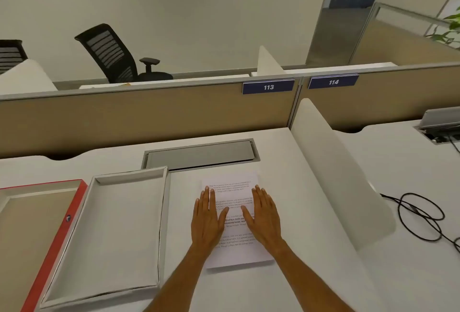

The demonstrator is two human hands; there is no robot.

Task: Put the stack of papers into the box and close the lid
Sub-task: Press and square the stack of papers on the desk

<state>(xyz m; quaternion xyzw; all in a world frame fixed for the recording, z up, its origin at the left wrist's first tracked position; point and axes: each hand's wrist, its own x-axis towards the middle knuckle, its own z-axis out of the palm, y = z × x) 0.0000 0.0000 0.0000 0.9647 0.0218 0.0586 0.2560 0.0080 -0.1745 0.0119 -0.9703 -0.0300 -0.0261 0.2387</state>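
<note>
Stack of papers: flat on desk, under the fingers of left hand and right hand, both spread flat, gripping nothing. Box: open, left of the fingers; lid beside it.

Even, diffuse overhead light fills the scene, bright without harsh glare. Soft, short shadows are cast beneath the hands and along the near edge of the stack of papers. Straight lines are bowed by wide-angle distortion, most plainly in the partition and toward the frame edges. The printed text is rendered soft and mostly illegible; mild compression blur is seen throughout.
</note>
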